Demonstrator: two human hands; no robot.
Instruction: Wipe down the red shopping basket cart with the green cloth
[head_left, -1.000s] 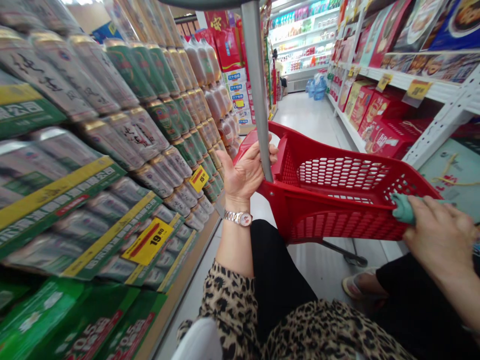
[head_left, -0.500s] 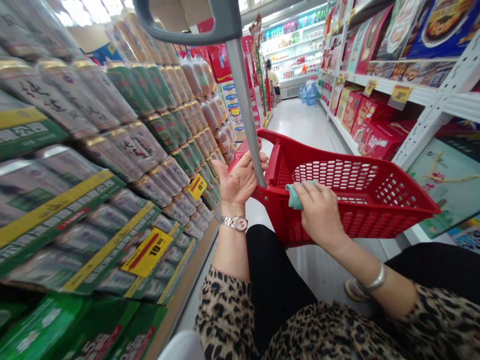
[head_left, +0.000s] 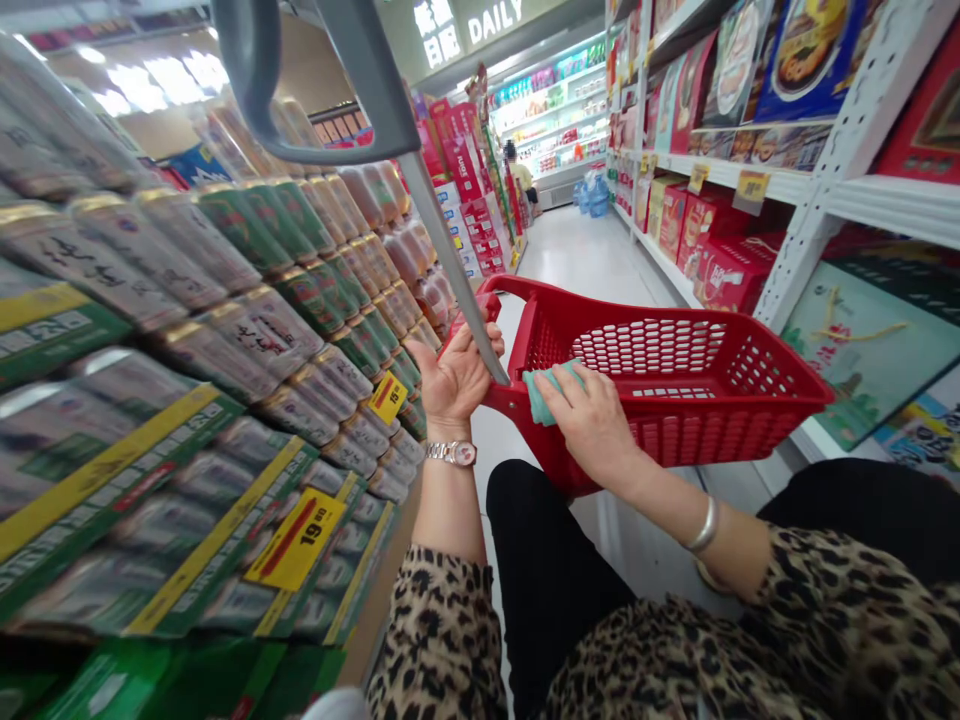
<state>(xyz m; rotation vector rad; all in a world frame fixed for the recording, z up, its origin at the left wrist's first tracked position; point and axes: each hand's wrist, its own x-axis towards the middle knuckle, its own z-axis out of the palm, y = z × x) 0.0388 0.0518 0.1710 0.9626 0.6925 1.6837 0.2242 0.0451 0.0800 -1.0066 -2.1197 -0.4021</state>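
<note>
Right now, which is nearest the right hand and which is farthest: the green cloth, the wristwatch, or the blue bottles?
1. Green cloth: under the right hand, on the red basket rim.
2. Wristwatch: to its left, below the left hand gripping the grey pole.
3. Blue bottles: far down the aisle, on the floor.

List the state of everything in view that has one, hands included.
left hand: closed around the handle, near its base.
right hand: holding the cloth against the basket's near rim.
cloth: bunched under the right hand.
basket: tilted, nothing visible inside.
handle: pulled out, leaning left.
cans: stacked on their sides, in rows.
</note>
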